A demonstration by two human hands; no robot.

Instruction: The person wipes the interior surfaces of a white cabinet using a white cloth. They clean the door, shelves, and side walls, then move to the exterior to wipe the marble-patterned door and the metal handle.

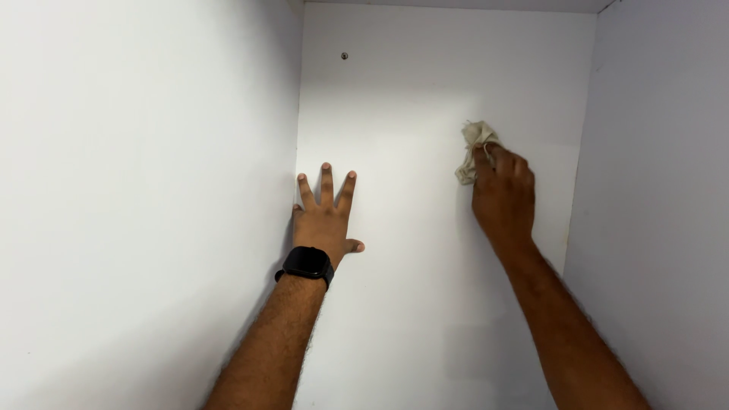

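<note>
A crumpled pale cloth (474,149) sits bunched against the white back panel (425,99) of a cabinet-like recess, a little right of centre in the view. The right hand (503,193) is closed on it, fingers curled over its lower part, so that the loose bulk of the rag sticks out from the grip toward about eleven o'clock. The rag's long axis runs roughly from twelve to six o'clock, tilted slightly left at the bottom, and it appears pressed flat to the panel (how firmly cannot be judged).

The left hand (325,216) holds nothing: it lies open, palm against the same panel, fingers spread and pointing to twelve o'clock, thumb out toward three o'clock. It rests just beside the inner corner where the back panel meets the left side wall (137,190). From this hand the cloth lies at about two o'clock, well apart, so the right hand is the nearer one by far.

A black smartwatch (307,263) circles the left wrist. A small metal screw head (344,56) shows high on the panel, at twelve o'clock from the left hand. The right side wall (661,190) closes the space.
</note>
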